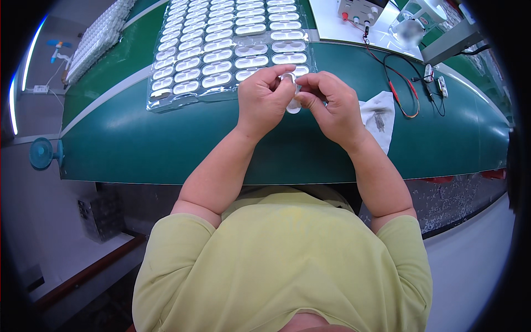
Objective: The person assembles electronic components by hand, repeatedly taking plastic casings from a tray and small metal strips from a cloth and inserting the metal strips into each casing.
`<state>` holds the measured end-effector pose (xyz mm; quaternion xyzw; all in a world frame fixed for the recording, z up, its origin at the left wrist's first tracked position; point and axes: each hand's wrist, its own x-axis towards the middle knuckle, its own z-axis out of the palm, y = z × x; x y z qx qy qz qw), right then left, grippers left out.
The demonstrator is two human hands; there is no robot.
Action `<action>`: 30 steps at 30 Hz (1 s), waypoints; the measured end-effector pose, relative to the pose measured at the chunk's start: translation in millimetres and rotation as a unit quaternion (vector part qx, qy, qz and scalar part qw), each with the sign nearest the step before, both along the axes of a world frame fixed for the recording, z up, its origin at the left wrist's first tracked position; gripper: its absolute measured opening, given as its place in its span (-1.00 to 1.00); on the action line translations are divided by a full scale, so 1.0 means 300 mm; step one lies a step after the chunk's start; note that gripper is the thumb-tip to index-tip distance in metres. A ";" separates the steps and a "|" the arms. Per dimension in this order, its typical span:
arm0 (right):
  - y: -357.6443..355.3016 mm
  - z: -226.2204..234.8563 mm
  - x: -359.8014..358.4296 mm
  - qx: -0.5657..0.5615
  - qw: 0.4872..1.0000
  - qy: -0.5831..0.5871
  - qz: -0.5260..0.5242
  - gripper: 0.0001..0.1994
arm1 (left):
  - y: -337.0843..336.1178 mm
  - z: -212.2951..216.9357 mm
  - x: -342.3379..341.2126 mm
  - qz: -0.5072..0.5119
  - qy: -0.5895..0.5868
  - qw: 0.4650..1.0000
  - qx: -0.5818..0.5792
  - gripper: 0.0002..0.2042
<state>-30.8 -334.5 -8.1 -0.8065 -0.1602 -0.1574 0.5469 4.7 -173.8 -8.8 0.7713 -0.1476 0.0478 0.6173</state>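
Between both hands, above the near right corner of a clear plastic tray [188, 100], is a small white oval case part [293, 106]. My left hand [264, 99] pinches it from the left, with its fingers curled at the top. From the right, my right hand [331, 105] grips the same part between thumb and fingers. The fingers cover much of its middle. Rows of similar white oval parts [215, 67] fill the tray, each with two rounded hollows. One pocket [250, 40] in the right half of the tray shows no white part.
Right of my hands, a white cloth [379, 119] bears thin dark pieces. Beyond it lie red and black test leads [399, 91], running to a power supply box [359, 10] on a white board. A stack of white trays [99, 39] stands far left; a small fan [43, 154] is at the table's left edge.
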 end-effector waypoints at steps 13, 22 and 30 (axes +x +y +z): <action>-0.015 -0.004 0.009 0.109 0.990 0.071 0.061 -0.73 | 0.003 0.001 0.002 0.021 0.017 0.999 -0.026 -0.79; -0.017 0.018 0.012 0.063 0.995 0.059 0.057 -0.78 | 0.001 0.004 0.003 0.022 0.010 1.000 -0.016 -0.79; -0.016 0.028 0.011 0.063 0.995 0.059 0.053 -0.80 | 0.001 0.000 0.002 0.024 0.011 0.999 -0.020 -0.80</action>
